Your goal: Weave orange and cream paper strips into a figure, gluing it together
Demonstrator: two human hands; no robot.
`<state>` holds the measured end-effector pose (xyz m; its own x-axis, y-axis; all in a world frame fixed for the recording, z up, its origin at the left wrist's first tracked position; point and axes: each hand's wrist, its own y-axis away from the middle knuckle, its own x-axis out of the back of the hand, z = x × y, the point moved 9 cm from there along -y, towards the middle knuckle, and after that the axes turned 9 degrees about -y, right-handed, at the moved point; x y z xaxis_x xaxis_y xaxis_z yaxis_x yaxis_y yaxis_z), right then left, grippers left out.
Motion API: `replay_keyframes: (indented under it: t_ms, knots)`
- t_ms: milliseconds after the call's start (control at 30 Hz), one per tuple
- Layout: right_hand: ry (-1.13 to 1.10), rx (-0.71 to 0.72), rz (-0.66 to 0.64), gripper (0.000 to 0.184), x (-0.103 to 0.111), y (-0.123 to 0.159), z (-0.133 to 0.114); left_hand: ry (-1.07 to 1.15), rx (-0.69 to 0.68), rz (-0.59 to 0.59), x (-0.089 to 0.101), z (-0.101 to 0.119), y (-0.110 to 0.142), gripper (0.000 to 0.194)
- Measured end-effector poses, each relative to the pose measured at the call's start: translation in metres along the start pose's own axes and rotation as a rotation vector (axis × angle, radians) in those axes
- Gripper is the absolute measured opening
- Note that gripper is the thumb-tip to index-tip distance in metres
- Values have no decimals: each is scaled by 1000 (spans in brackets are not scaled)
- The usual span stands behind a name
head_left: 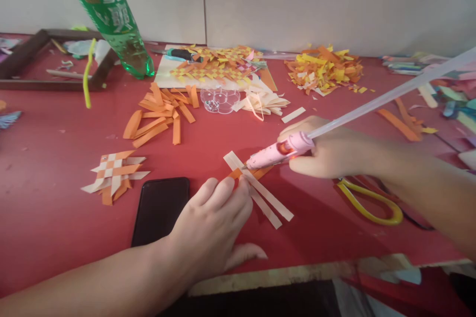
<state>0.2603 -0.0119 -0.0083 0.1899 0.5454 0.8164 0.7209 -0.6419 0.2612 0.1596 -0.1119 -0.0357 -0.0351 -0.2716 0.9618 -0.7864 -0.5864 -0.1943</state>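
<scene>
My right hand (330, 151) grips a pink hot glue gun (267, 154) with a long clear glue stick (375, 104) jutting from its back. The gun's tip meets two cream paper strips (273, 197), which lie crossed with an orange strip (264, 172) on the red table. With fingertips pressed on this crossing, my left hand (213, 223) holds the strips down, its thumb stretched out to the side. Part of the orange strip is hidden beneath the fingers. To the left rests a woven orange and cream paper piece (113, 171).
A black phone (161, 208) lies left of my left hand; yellow-handled scissors (375, 205) sit under my right forearm. Behind are orange strips (159, 114), cream strips (269, 101), a scrap pile (325, 69), a clear palette (223, 99), a green bottle (111, 15) and a dark frame (48, 84).
</scene>
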Motion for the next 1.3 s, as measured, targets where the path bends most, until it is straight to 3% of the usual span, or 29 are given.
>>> replay_keyframes:
  t_ms: [200,1300]
  knots:
    - [-42,-29,50,44,4,-3,2,-2,1,-2,0,0,0,73]
    - [-55,-110,-39,53,3,-4,7,8,4,2,0,0,0,73]
